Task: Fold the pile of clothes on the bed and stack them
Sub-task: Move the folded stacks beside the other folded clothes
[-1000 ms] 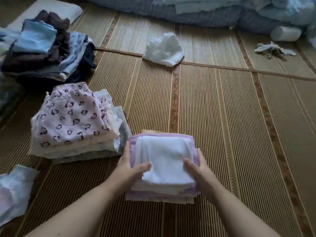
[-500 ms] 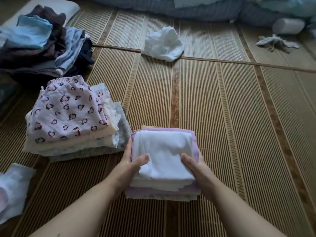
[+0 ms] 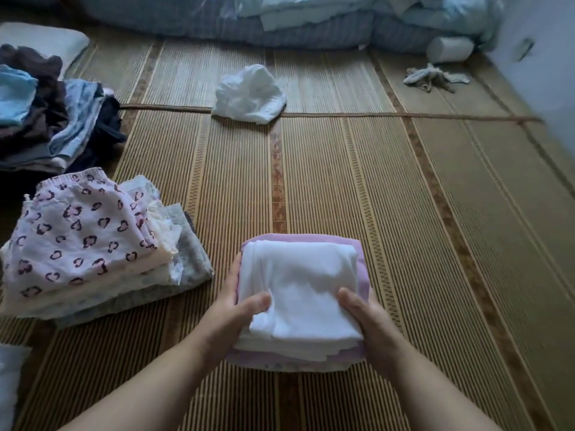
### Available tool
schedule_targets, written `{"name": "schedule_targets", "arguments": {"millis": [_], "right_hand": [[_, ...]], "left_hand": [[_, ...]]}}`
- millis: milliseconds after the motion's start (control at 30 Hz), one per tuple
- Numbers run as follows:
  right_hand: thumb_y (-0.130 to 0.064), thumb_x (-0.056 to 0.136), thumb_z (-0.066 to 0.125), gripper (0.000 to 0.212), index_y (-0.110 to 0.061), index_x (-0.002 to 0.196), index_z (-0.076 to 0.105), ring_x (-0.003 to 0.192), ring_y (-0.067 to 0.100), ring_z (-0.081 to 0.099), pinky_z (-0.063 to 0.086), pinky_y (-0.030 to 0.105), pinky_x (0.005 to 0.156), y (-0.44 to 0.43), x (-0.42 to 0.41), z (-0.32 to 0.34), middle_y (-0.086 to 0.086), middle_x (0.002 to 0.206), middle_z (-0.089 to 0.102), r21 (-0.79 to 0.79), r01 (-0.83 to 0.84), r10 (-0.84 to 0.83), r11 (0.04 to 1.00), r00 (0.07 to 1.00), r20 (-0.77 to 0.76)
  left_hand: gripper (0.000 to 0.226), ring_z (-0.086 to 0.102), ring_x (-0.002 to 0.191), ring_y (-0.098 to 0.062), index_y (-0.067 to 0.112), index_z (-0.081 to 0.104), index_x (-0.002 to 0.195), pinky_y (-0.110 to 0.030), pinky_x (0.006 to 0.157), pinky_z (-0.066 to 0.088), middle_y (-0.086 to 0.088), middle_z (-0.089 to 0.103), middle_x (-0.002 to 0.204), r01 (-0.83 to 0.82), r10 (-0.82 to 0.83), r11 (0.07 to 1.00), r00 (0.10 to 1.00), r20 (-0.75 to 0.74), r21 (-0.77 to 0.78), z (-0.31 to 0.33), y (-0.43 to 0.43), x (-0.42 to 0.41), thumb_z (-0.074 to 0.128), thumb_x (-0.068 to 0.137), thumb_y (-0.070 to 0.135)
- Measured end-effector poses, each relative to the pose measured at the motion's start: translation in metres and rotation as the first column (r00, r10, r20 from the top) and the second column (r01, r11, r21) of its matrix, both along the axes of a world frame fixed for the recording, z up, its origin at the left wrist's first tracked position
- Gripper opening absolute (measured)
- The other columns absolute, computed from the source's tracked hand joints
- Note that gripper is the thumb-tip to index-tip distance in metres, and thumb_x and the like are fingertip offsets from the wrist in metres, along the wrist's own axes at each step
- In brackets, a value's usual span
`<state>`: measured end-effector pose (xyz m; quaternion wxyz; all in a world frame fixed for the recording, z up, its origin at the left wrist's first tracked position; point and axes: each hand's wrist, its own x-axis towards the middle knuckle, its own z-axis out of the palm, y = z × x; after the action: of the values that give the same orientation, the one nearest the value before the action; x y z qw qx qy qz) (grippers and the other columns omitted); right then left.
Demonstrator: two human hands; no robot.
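Observation:
A small stack of folded clothes (image 3: 298, 293), white on top of lilac layers, sits low in the middle on the woven mat (image 3: 389, 213). My left hand (image 3: 236, 309) grips its left side, thumb on the white top. My right hand (image 3: 370, 321) grips the right side the same way. To the left stands a taller folded stack topped by a pink heart-print garment (image 3: 77, 237). Farther back left lies a stack of dark and blue clothes (image 3: 53, 119). A crumpled white garment (image 3: 249, 93) lies unfolded on the mat beyond.
Rolled blue bedding (image 3: 280, 23) runs along the far edge. A white roll (image 3: 449, 49) and a pale rag (image 3: 435, 77) lie at the back right by the wall (image 3: 547, 57). A white pillow (image 3: 43, 42) is at the far left, and pale cloth (image 3: 9, 381) at the lower left edge.
Both hands keep their grip on the small stack. The view has tilted up and shifted, so the stack and hands sit slightly farther right in frame.

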<state>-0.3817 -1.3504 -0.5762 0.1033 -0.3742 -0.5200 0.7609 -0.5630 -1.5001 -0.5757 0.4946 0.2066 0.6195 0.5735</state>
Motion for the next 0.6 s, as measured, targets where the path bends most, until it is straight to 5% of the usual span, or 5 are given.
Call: {"name": "schedule_targets", "arguments": {"millis": [267, 600], "right_hand": [[-0.03, 0.068, 0.069, 0.068, -0.017, 0.132, 0.051, 0.1, 0.025, 0.068, 0.056, 0.031, 0.074, 0.078, 0.142, 0.084, 0.011, 0.112, 0.07, -0.005, 0.283, -0.282, 0.959, 0.959, 0.024], [-0.034, 0.067, 0.07, 0.057, -0.032, 0.124, 0.059, 0.095, 0.022, 0.068, 0.054, 0.032, 0.07, 0.296, 0.368, 0.095, 0.007, 0.108, 0.069, 0.094, 0.359, -0.369, 0.929, 0.921, 0.128]], "left_hand": [[0.109, 0.054, 0.122, -0.016, 0.042, 0.017, 0.148, -0.046, 0.104, 0.044, 0.002, 0.045, 0.143, 0.231, -0.23, 0.973, 0.972, -0.057, 0.009, 0.08, 0.118, 0.119, 0.071, 0.053, 0.051], [0.107, 0.056, 0.12, -0.02, 0.05, 0.02, 0.144, -0.048, 0.098, 0.049, 0.001, 0.046, 0.141, 0.337, -0.336, 0.938, 0.942, -0.023, 0.077, 0.063, 0.351, 0.339, 0.077, 0.053, 0.053]]}}
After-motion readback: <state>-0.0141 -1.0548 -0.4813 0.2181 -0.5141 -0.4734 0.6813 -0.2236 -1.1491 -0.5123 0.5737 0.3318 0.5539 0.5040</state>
